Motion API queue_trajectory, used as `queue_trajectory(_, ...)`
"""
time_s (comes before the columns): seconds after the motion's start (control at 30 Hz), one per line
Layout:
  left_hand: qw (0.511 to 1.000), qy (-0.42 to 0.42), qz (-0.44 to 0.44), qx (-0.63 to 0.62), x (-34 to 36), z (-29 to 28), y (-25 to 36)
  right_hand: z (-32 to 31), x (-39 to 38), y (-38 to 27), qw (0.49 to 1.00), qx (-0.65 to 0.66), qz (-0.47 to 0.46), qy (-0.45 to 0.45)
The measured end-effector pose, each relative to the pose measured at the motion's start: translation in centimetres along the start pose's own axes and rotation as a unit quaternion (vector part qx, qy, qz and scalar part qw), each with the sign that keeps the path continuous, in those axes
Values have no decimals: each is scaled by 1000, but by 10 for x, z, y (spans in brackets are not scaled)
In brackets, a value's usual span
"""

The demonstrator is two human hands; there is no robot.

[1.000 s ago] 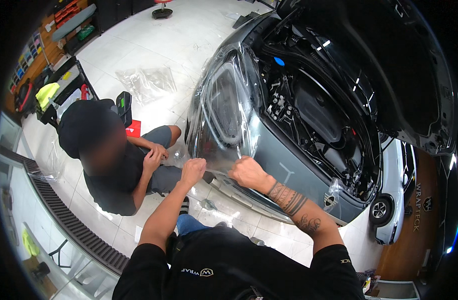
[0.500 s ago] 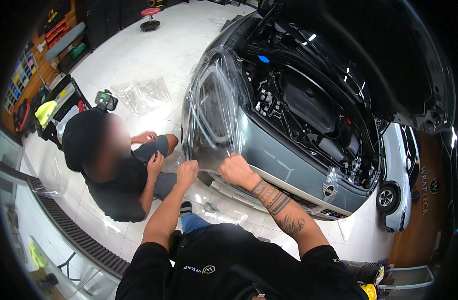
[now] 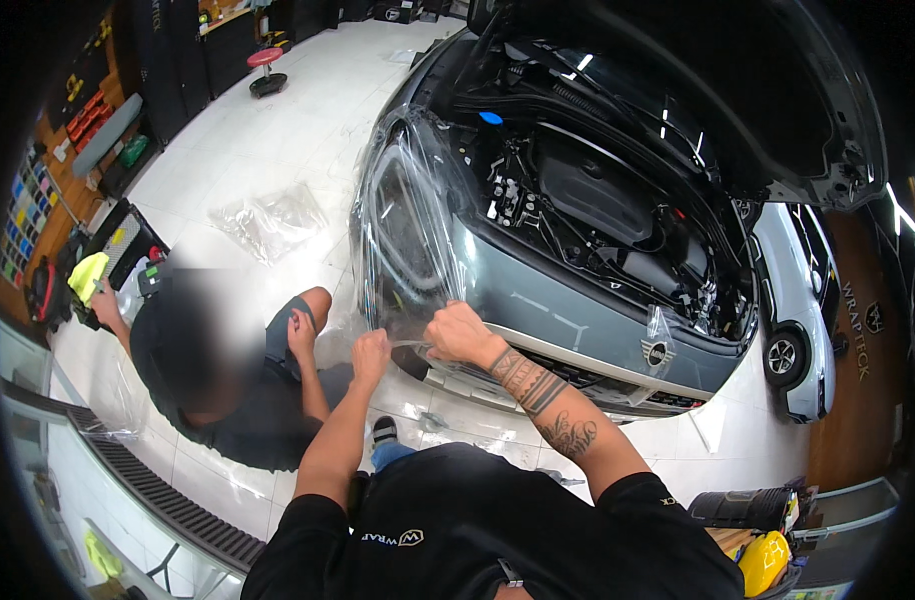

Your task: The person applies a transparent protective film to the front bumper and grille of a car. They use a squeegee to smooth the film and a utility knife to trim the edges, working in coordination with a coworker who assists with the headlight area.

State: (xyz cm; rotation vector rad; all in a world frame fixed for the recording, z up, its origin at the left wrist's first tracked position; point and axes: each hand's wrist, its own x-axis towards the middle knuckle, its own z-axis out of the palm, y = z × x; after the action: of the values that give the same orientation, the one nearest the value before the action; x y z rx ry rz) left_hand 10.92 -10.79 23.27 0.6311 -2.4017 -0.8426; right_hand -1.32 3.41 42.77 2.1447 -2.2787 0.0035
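A sheet of clear plastic film (image 3: 446, 215) drapes over the headlight (image 3: 403, 220) and front corner of a grey car (image 3: 538, 285). My left hand (image 3: 371, 355) is closed on the film's lower edge, below the headlight. Beside it, a little to the right, my right hand (image 3: 460, 332) grips the same edge in a fist. Between the two fists the film is drawn taut, and folds run up from them across the lamp. The car's hood stands raised, baring the engine bay (image 3: 598, 190).
A person in black (image 3: 228, 370) crouches close on my left, one hand on a yellow-green cloth (image 3: 88, 275) by a cart. Crumpled clear film (image 3: 270, 220) lies on the white floor. Farther off are a red stool (image 3: 266, 60) and a white car (image 3: 793, 310).
The crouching person has leaned and reached back to the yellow-green cloth. My hands keep hold of the film edge, and the view has shifted slightly.
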Motion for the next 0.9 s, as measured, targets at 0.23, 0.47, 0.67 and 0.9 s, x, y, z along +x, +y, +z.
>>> queue_trajectory(0.23,1000,-3,-8,8,0,-2,5,-1,-2,1,1000,-9,10,-8)
queue_trajectory(0.47,999,21,8,-26,-2,-8,8,-2,1,3,999,-29,-13,-41)
queue_trajectory(0.67,998,43,15,-39,-2,-10,6,2,4,7,999,-35,-41,9)
queue_trajectory(0.9,998,49,5,-36,-3,-19,23,5,0,7,994,-63,-82,37)
